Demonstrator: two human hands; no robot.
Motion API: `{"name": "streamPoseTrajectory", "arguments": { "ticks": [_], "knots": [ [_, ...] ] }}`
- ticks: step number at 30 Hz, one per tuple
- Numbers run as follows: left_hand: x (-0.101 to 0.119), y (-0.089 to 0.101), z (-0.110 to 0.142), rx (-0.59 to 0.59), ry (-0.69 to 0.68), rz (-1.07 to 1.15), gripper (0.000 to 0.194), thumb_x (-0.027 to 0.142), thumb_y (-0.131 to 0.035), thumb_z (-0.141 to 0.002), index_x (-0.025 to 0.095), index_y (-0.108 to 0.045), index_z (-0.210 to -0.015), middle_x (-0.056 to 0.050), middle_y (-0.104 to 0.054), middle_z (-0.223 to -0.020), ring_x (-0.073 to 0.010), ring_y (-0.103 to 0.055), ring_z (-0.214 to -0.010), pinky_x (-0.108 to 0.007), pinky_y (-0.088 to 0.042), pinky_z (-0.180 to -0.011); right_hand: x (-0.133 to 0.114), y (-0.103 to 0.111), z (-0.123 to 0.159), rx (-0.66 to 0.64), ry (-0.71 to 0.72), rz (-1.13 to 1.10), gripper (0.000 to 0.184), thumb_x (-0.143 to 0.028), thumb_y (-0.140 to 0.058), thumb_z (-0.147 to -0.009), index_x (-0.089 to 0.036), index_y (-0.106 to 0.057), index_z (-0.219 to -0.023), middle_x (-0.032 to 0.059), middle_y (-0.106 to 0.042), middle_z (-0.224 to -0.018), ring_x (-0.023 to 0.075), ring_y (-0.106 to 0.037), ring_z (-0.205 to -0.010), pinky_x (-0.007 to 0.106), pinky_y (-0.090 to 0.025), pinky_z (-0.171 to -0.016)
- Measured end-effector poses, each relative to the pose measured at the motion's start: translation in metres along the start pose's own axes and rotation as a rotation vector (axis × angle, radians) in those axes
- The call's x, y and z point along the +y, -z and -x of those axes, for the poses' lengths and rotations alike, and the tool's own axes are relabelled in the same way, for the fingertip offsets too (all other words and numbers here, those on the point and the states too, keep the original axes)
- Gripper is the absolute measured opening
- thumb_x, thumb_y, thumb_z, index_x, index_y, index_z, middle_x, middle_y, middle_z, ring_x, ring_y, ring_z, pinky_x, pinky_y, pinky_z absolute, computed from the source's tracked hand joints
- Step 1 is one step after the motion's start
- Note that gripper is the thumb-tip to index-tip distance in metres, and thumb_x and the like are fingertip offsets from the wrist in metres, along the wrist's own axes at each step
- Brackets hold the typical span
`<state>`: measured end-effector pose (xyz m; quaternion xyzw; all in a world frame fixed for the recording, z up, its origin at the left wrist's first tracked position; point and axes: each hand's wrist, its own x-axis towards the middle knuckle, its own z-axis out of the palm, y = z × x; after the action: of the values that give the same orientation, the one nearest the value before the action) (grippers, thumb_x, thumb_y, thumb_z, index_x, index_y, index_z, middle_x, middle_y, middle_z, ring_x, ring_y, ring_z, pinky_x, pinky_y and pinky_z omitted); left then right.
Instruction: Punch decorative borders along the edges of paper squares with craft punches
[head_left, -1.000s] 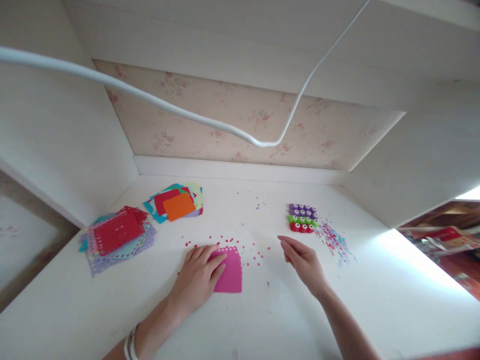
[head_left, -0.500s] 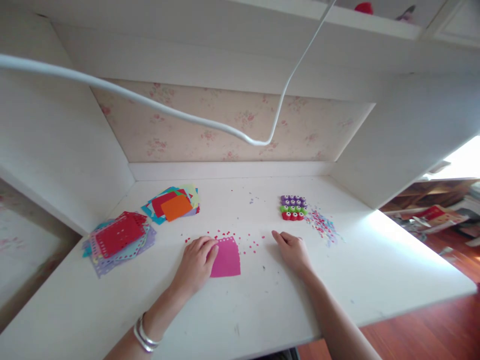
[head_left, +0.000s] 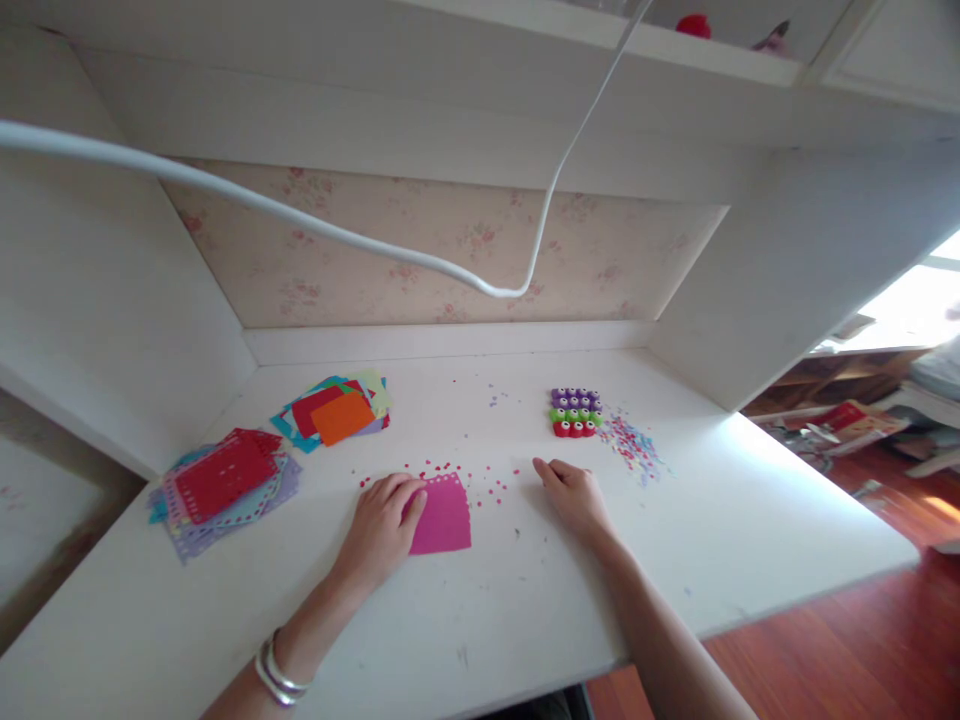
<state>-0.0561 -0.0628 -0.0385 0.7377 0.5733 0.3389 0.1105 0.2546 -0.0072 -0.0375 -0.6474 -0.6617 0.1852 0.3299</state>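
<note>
My left hand (head_left: pixel 385 520) lies palm down over the left edge of a pink sheet of paper (head_left: pixel 444 520), fingers resting flat and the thumb a little apart. Small notches or holes run along the sheet's top edge, and its right edge looks bitten too. Scattered above and beside it are small pink-red paper dots (head_left: pixel 491 490). To the right, my right hand (head_left: pixel 574 497) rests curled on the white table, thumb side towards the dots, apart from the sheet. The inside of that fist is hidden.
Punched sheets (head_left: pixel 229 480) lie piled at the left, with plain coloured sheets (head_left: pixel 341 415) behind. Small purple, green and red eye-like pieces (head_left: pixel 576 413) stand in rows beside mixed confetti (head_left: pixel 634 445). A white cable (head_left: pixel 360 238) hangs across the view below a shelf.
The whole view has shifted slightly, so everything sits a bit further left. Both hands keep their place against the pink sheet and the table.
</note>
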Motion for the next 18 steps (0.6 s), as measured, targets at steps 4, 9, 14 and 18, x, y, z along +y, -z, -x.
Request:
{"name": "streamPoseTrajectory", "arguments": {
  "ticks": [4,9,14,18],
  "knots": [
    [-0.005,-0.001,-0.003,0.043,0.067,0.08,0.028,0.039,-0.046,-0.096,0.022,-0.068,-0.101,-0.007,-0.066,-0.106,-0.0237,-0.06,-0.105,-0.042,-0.044,-0.099,0.002,-0.001,0.0,-0.002,-0.003,-0.003,0.054,-0.059,-0.045,-0.09,-0.02,-0.038,-0.053,-0.0047,-0.034,-0.05,0.012,-0.035,-0.052,0.025,-0.026,-0.053],
    [-0.015,0.003,-0.009,0.128,0.234,0.18,0.032,0.042,-0.045,-0.094,0.018,-0.066,-0.099,-0.009,-0.067,-0.105,-0.0234,-0.063,-0.101,-0.038,-0.049,-0.091,0.001,0.0,0.0,-0.011,-0.006,0.001,0.053,-0.058,-0.045,-0.09,-0.02,-0.039,-0.053,-0.0046,-0.036,-0.05,0.012,-0.035,-0.052,0.025,-0.026,-0.054],
    [-0.021,0.011,-0.011,0.168,0.388,0.25,0.035,0.046,-0.049,-0.09,0.017,-0.066,-0.101,-0.009,-0.07,-0.103,-0.0243,-0.065,-0.095,-0.037,-0.051,-0.086,-0.002,0.002,0.0,-0.024,-0.012,0.011,0.051,-0.056,-0.045,-0.09,-0.02,-0.041,-0.053,-0.0046,-0.036,-0.05,0.0122,-0.036,-0.051,0.025,-0.027,-0.053],
    [-0.021,0.014,-0.011,0.158,0.432,0.282,0.035,0.047,-0.051,-0.087,0.018,-0.067,-0.1,-0.007,-0.07,-0.099,-0.0233,-0.065,-0.091,-0.036,-0.051,-0.083,-0.002,0.003,0.0,-0.033,-0.006,0.016,0.051,-0.055,-0.045,-0.09,-0.02,-0.042,-0.053,-0.0043,-0.036,-0.05,0.0123,-0.036,-0.052,0.025,-0.026,-0.053]
  ]
}}
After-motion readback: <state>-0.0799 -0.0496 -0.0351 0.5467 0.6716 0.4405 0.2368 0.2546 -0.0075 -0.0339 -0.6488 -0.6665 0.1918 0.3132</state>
